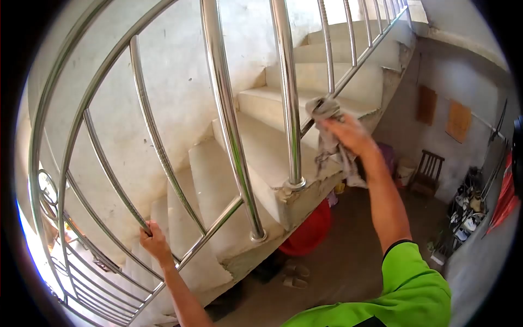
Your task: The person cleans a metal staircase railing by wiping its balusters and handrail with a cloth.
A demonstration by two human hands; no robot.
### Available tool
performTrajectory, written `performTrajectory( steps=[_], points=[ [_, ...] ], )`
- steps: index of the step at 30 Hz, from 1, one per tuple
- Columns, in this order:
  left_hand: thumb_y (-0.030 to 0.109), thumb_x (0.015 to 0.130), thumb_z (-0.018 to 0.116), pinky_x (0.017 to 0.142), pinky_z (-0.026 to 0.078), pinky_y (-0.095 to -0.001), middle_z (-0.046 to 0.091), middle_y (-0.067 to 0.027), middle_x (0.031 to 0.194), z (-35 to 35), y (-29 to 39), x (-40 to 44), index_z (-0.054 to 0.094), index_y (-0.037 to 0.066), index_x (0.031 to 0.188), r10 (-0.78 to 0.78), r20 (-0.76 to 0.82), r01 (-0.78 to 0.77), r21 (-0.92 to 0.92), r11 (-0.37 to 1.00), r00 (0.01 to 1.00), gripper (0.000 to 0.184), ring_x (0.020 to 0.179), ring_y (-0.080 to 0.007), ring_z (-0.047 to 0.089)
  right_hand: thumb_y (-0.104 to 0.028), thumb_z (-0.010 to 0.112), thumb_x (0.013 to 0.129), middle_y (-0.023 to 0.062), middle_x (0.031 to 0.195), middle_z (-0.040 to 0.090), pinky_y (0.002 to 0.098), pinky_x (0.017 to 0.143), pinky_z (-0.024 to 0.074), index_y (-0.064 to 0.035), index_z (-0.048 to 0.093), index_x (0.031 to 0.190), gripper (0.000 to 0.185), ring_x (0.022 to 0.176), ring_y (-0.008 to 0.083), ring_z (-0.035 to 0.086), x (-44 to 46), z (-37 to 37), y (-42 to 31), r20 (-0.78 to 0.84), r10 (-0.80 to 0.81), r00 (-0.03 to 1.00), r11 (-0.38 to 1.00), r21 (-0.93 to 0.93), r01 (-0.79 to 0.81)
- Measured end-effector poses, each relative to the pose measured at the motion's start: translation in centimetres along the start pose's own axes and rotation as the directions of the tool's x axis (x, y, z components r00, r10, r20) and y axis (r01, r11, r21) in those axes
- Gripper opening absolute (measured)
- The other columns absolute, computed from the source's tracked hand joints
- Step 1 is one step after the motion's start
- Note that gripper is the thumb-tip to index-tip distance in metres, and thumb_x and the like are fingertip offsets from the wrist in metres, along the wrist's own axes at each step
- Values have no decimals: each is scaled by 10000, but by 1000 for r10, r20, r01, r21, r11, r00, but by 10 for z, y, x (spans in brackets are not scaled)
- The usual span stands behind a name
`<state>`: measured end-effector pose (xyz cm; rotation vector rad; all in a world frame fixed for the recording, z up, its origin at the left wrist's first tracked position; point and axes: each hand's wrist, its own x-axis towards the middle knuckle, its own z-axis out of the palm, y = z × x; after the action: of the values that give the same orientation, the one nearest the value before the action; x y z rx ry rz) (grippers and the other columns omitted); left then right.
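Green shirt (376, 291) nearest, R hand (348, 132) closed on rag (329, 144) against railing (225, 98), apparently mid-wipe; L hand (156, 242) clenches railing lower down; next stroke prob. needs that hold kept firm.

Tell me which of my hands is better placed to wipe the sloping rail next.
Probably your right hand: it holds the cloth at the sloping rail. Your left hand grips a thin bar farther down and shows no cloth.

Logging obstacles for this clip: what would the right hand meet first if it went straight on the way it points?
Beyond its cloth, the right hand would probably meet the slanted lower rail; depth there is unclear.
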<state>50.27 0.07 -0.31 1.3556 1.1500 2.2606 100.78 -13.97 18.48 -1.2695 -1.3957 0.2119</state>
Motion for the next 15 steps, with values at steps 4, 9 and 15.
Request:
performTrajectory(
  steps=[4,9,15],
  points=[
    [148,907,586,458,264,-234,392,61,584,0,-2,1,518,58,732,51,-13,-50,60,997,999,209,512,-31,340,-277,692,846,26,972,655,272,748,500,-40,664,1037,306,863,136,618,54,-70,-29,-245,102,964,960,279,-31],
    [128,907,587,471,266,-226,390,69,617,3,2,-2,510,58,739,58,-78,-55,32,998,995,198,541,-28,341,-260,733,785,91,1119,598,332,755,512,-18,490,1218,553,919,193,603,161,-138,-70,-536,-278,797,882,187,433],
    [149,918,560,475,242,-231,371,68,626,3,-6,0,507,61,743,201,-149,-149,299,942,968,203,551,-35,319,-301,691,792,151,1027,619,376,648,543,-17,525,1153,489,738,207,637,254,-159,-159,-692,-627,359,751,-414,514]
  ],
)
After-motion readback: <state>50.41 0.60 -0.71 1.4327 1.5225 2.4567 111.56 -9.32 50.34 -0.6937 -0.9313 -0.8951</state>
